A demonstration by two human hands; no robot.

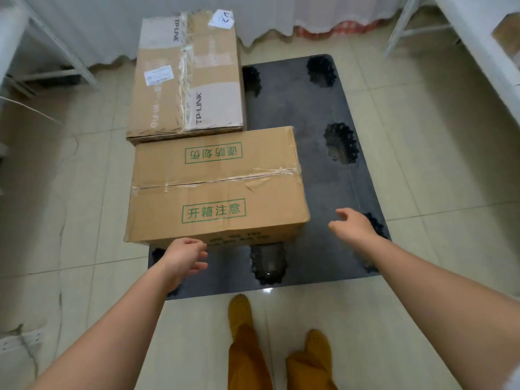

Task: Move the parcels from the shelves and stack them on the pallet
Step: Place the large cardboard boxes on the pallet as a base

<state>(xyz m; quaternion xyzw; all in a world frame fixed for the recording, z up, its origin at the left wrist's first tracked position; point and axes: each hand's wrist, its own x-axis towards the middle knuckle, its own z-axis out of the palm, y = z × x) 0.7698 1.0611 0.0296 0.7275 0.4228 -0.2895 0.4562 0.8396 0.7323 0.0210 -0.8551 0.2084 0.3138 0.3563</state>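
A dark plastic pallet [318, 175] lies flat on the tiled floor. Two cardboard parcels rest along its left side. The near parcel [216, 187] has green printed characters and clear tape across its top. Behind it lies a longer taped parcel [185, 74] with white labels. My left hand [183, 257] hovers just in front of the near parcel's front edge, fingers loosely apart, holding nothing. My right hand [353, 226] is off to the right of that parcel, above the bare pallet, fingers spread and empty.
White metal shelf frames stand at the far left [50, 43] and at the right [475, 38], the right one holding a cardboard box [506, 35]. A white cloth [281, 12] hangs along the back. My feet in yellow shoes [239, 313] stand just before the pallet.
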